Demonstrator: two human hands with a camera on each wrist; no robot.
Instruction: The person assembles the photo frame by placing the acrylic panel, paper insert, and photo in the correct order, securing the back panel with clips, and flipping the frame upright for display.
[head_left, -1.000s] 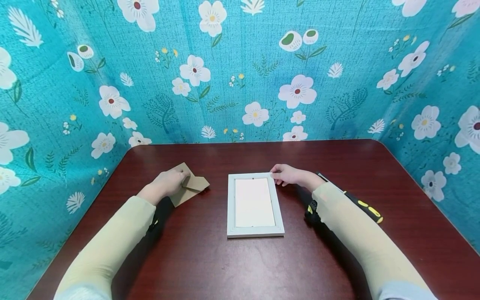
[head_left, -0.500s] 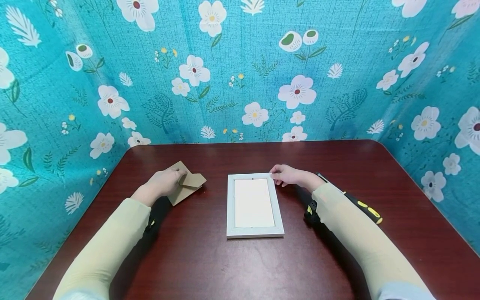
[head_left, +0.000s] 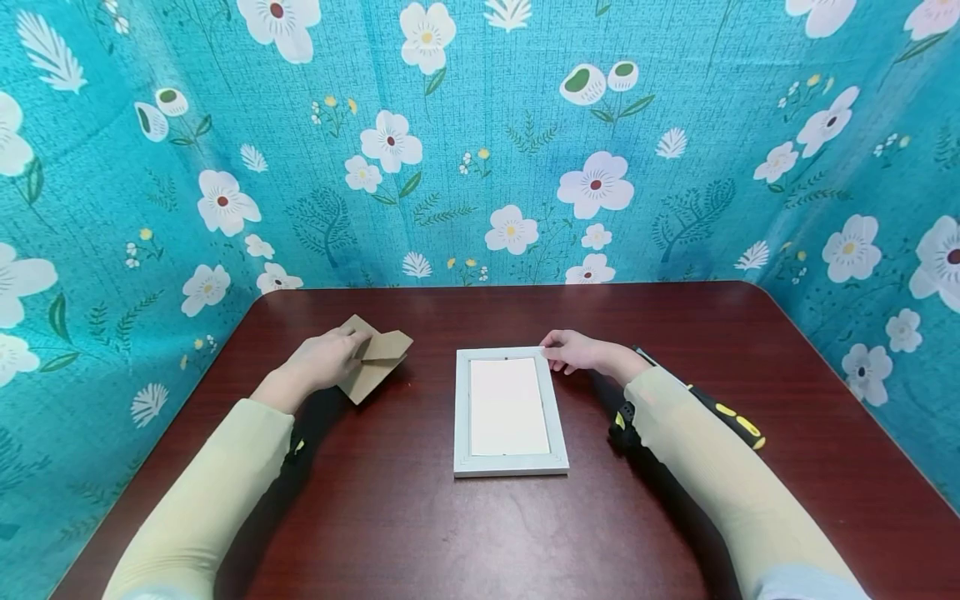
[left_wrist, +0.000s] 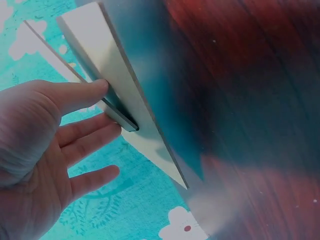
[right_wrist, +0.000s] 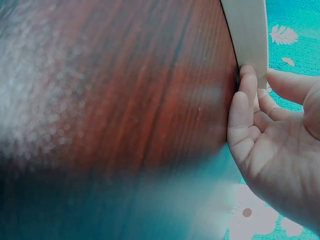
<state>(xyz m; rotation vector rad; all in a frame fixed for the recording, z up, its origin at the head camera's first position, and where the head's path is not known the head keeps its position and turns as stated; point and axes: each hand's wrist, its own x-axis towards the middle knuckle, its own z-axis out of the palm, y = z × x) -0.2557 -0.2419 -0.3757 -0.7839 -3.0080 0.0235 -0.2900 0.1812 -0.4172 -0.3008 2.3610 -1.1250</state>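
In the head view, my left hand (head_left: 326, 358) holds a brown picture-frame backing board (head_left: 367, 387) at the left of the table. The left wrist view shows my thumb and fingers pinching the board's fold-out stand leg (left_wrist: 55, 50); the board (left_wrist: 100, 45) is tilted. A white picture frame (head_left: 512, 462) lies at the middle of the table, with a blank white sheet (head_left: 508, 408) inside its border. My right hand (head_left: 577, 350) grips the frame's far right corner. In the right wrist view, the thumb and fingers lie on either side of the frame's edge (right_wrist: 249, 40).
A long tool with a black and yellow handle (head_left: 727, 412) lies to the right, partly hidden behind my right sleeve (head_left: 720, 450). The dark red-brown table (head_left: 420, 533) reaches back to a blue flowered cloth (head_left: 465, 167), which also hangs at both sides.
My left hand has shifted slightly left and away from me with the backing board, and the board has turned a little. My right hand and the picture frame have stayed in place.
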